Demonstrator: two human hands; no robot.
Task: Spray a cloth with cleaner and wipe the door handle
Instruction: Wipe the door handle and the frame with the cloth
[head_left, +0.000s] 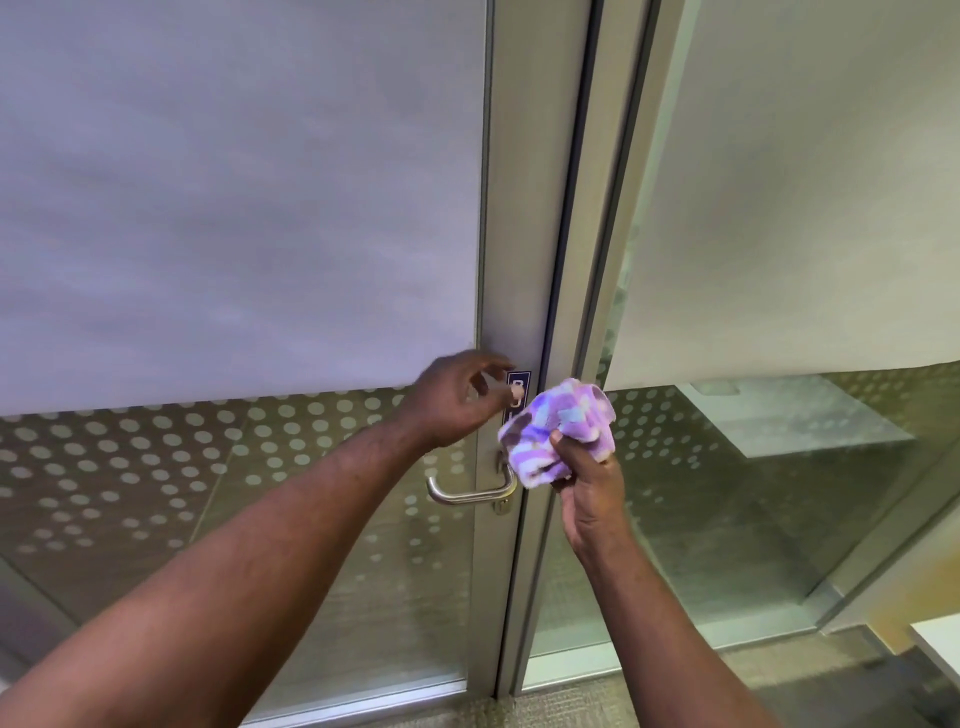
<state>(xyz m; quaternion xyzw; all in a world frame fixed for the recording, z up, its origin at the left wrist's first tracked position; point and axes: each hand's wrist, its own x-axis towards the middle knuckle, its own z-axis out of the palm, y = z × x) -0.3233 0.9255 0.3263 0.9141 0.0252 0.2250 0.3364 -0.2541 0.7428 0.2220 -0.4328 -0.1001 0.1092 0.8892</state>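
Glass door (234, 519): left of scene, upper pane frosted white, lower pane clear with a white dot pattern; aluminium stile on its right edge.

Left hand (452, 400): raised before the stile, above the handle, touching nothing; fingers (488, 384) loosely spread and curled, empty.

Door handle (470, 491): brushed-metal lever on the stile, pointing left, with a brass keyhole cylinder (502, 506) just below its base. Uncovered; neither hand is on it.

Dark blue sign (517, 395): small plate on the stile above the handle, partly hidden by the cloth; lettering unreadable.

Cloth (558, 428): purple-and-white checked, bunched, just right of the handle's base.

Right hand (587, 488): below the cloth, fingers closed around its lower part.

Glass side panel (779, 467): right, frosted above, clear below.
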